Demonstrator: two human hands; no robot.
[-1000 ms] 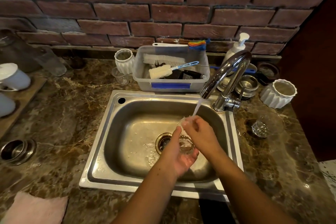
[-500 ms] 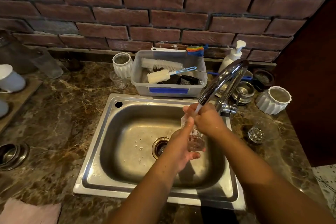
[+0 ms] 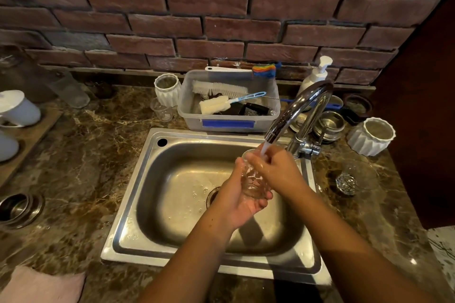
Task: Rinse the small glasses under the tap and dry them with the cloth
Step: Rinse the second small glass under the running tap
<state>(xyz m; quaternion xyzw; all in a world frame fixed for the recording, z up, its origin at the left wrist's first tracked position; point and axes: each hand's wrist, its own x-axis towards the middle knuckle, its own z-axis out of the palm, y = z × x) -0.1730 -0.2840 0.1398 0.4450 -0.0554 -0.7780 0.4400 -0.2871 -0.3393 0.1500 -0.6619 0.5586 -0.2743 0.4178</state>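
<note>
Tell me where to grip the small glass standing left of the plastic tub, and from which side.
Grip the small glass round its side wall, coming from the front left. It stands upright, mouth up. The white ribbed pot is close behind it and the tub is close on its right, so those sides look crowded.

Red brick wall (image 3: 221, 32), brown marbled counter (image 3: 86, 167), pink cloth (image 3: 41, 285).

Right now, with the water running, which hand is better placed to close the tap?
The right hand, probably. It lies just beside the tap lever, with fingers only curled over the rim of the small glass. The left hand cups that glass from below and carries it.
</note>
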